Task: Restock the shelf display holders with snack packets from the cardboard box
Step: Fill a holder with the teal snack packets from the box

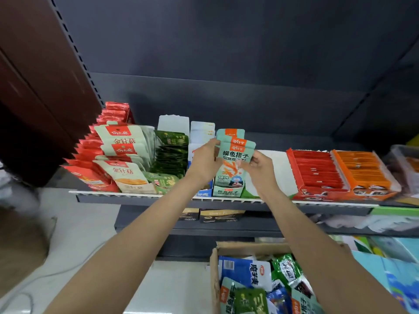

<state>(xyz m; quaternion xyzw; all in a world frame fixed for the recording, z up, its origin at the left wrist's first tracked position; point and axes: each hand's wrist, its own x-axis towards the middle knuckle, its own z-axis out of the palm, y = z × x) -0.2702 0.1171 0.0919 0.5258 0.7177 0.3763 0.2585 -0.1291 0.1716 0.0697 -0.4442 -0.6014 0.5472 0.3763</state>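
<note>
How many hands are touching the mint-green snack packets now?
2. The left hand grips the mint-green snack packets at their left edge, and the right hand at their right edge, above their display holder.

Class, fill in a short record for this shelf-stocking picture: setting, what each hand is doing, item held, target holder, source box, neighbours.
setting: shop shelf with rows of snack holders
left hand: grips the left edge of the teal packets
right hand: pinches their right edge
item held: several teal packets, upright
target holder: teal holder, directly below the packets
source box: cardboard box lower down, mixed packets inside
neighbours: green packets to the left, red tray to the right
</note>
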